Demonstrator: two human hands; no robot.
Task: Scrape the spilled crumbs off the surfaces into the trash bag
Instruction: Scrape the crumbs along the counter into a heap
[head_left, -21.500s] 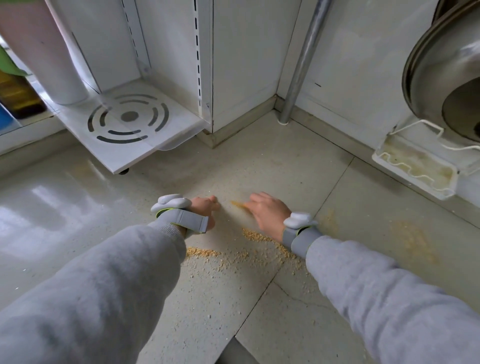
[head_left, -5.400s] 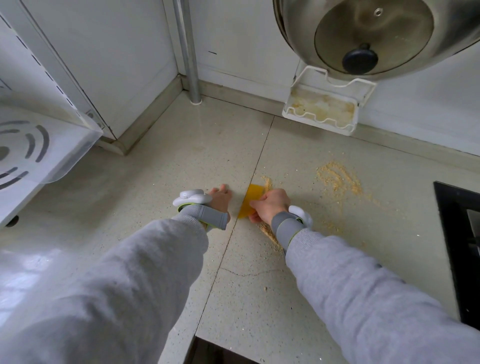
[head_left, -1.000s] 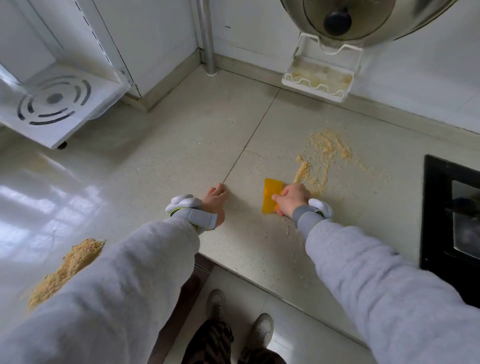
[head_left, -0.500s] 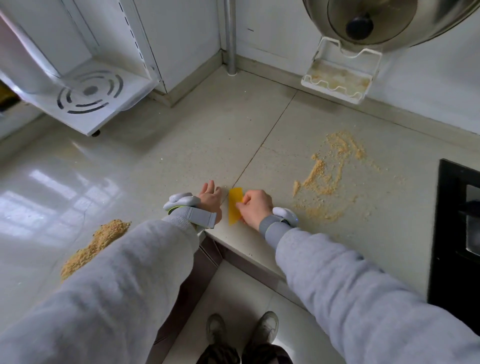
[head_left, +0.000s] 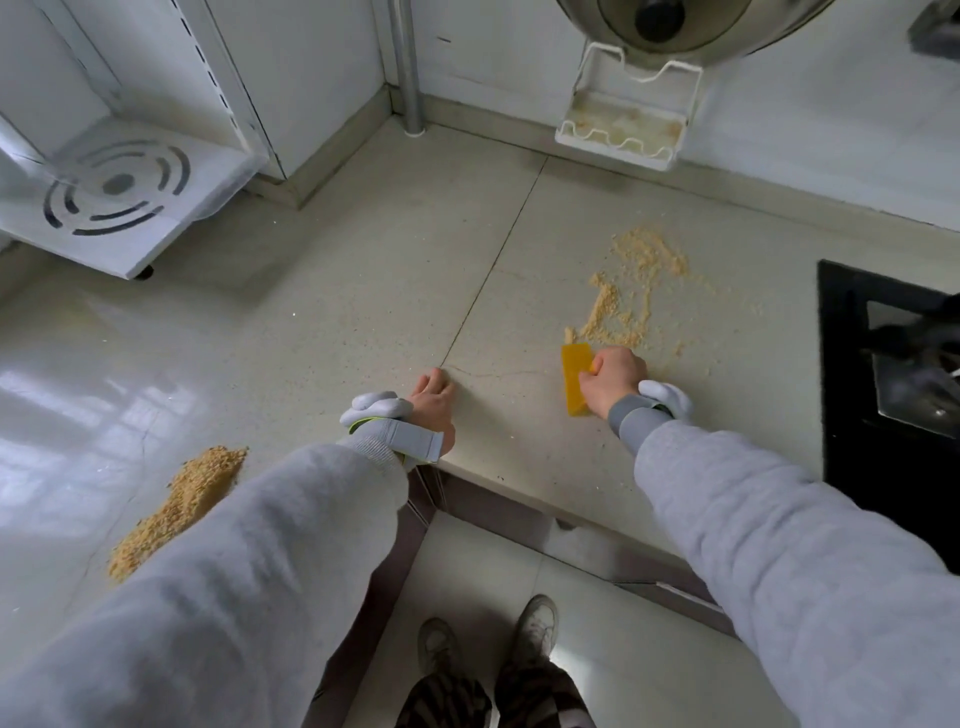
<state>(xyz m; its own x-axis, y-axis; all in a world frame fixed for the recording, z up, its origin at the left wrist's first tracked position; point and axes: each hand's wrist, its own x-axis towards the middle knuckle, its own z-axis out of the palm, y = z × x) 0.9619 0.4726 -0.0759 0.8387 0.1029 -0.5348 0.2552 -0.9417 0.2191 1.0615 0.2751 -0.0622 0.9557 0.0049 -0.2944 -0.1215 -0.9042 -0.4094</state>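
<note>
A yellow scraper (head_left: 574, 376) stands on edge on the pale stone counter (head_left: 363, 291), held by my right hand (head_left: 615, 382). Its far end touches the near edge of a scattered crumb patch (head_left: 631, 288) on the right half of the counter. A second, thicker crumb pile (head_left: 179, 506) lies on the left, partly hidden by my left sleeve. My left hand (head_left: 434, 405) rests on the counter near its inner corner edge, fingers curled, nothing visible in it. No trash bag is in view.
A black stove top (head_left: 883, 395) borders the counter on the right. A white drip tray (head_left: 621, 132) and a hanging steel wok (head_left: 685, 26) sit at the back wall, next to a metal pipe (head_left: 408, 67). A white slotted shelf (head_left: 117, 195) stands back left. The floor and my shoes (head_left: 488, 642) show below.
My right hand has carried the scraper from beside my left hand out to the right, up to the near edge of the crumb patch. My left hand has stayed at the counter corner.
</note>
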